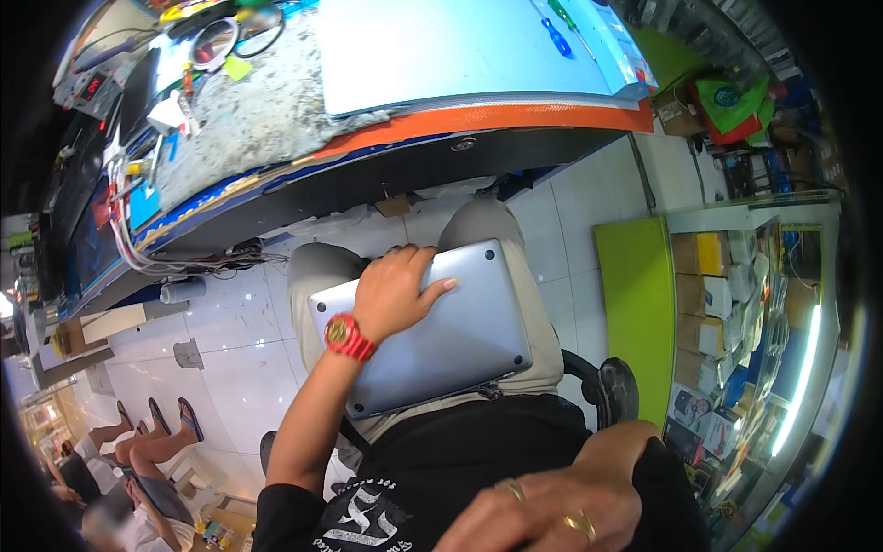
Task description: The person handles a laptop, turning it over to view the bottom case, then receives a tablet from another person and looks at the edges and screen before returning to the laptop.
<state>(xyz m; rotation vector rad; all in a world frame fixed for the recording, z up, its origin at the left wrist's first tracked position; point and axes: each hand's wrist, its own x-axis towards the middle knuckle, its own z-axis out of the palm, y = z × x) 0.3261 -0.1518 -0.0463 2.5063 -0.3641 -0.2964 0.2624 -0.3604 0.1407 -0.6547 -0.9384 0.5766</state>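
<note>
A grey laptop (441, 322) lies upside down across my lap, its flat underside up, with dark round feet at its corners. My left hand (395, 293) reaches over it, the fingers curled over its far edge and the thumb lying on the underside. A red watch (348, 337) circles my left wrist. My right hand (552, 511), wearing gold-coloured rings, is close in front of my black shirt at the lower edge, apart from the laptop. Its back shows, while the fingertips are hidden.
Ahead stands a workbench with a light blue mat (441, 64), bearing screwdrivers (555, 37), cables and tools. To the right is a glass display case (736, 340) with boxes and a green side panel (635, 313). Seated people (152, 488) are at the lower left.
</note>
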